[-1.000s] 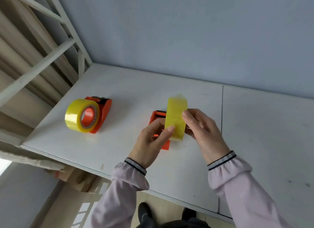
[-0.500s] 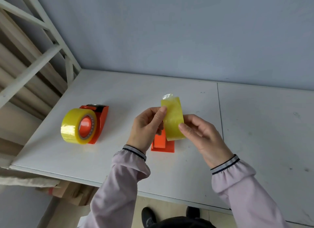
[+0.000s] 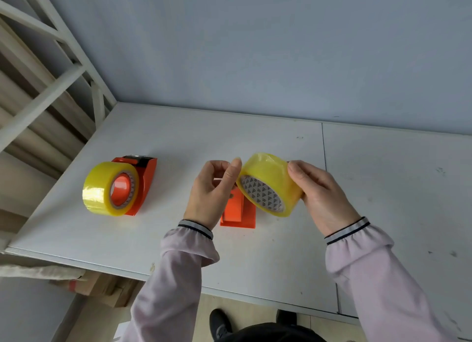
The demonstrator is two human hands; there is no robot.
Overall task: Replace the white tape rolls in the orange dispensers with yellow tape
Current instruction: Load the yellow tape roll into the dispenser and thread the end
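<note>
My right hand [image 3: 319, 191] holds a yellow tape roll [image 3: 270, 182] above the table, tilted so its patterned cardboard core faces me. My left hand [image 3: 212, 188] is beside the roll, thumb and forefinger pinched at its upper left edge where a loose tape end shows. Under both hands an empty orange dispenser [image 3: 238, 211] lies flat on the white table [image 3: 229, 137], partly hidden. To the left stands a second orange dispenser [image 3: 143, 178] with a yellow tape roll [image 3: 107, 188] mounted on its hub.
A white metal frame [image 3: 51, 86] rises at the left end of the table. The table's near edge runs close to my body. A seam [image 3: 324, 147] splits the tabletop right of the hands. Cardboard lies under the table's left corner.
The roll has turned from edge-on to core-facing and moved slightly right. My left hand shifted from the roll's top to its upper left edge.
</note>
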